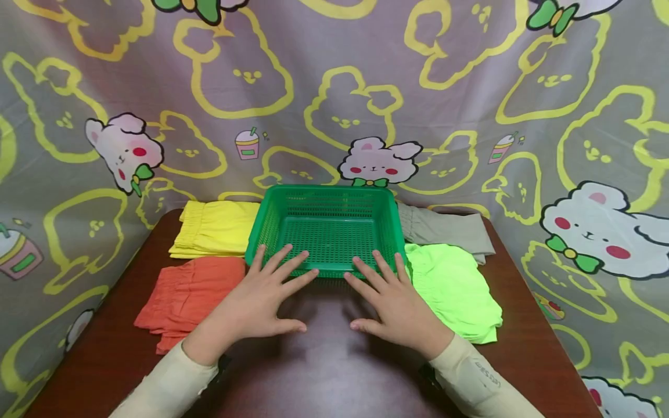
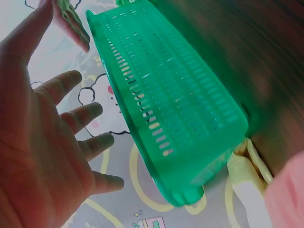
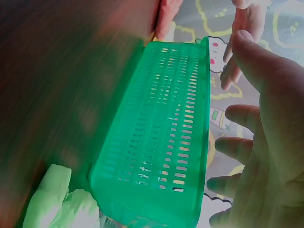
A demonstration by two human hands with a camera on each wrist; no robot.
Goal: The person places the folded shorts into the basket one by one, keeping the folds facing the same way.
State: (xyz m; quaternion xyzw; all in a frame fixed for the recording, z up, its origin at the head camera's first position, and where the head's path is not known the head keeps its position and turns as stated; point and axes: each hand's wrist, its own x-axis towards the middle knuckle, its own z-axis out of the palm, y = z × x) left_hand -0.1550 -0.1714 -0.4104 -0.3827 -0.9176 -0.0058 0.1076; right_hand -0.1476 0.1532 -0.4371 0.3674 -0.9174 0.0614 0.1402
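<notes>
Both hands hover palm down with spread fingers over the near side of a green plastic basket (image 1: 326, 267), holding nothing. In the head view the left hand (image 1: 266, 296) overlaps the basket's near left corner, and the right hand (image 1: 389, 299) its near right corner. Slotted walls of the basket show from the front in the left wrist view, where the left palm (image 2: 42, 142) is beside the rim. The right wrist view has the right hand (image 3: 270, 142) likewise apart from the rim. Inside, the basket's mesh floor is bare.
Folded yellow clothing (image 1: 219, 226) and folded orange clothing (image 1: 198, 290) lie left of the basket. To the right are folded grey clothing (image 1: 449, 229) and neon green clothing (image 1: 455, 290). All rest on a dark brown table (image 1: 324, 371), backed by a patterned curtain (image 1: 334, 69).
</notes>
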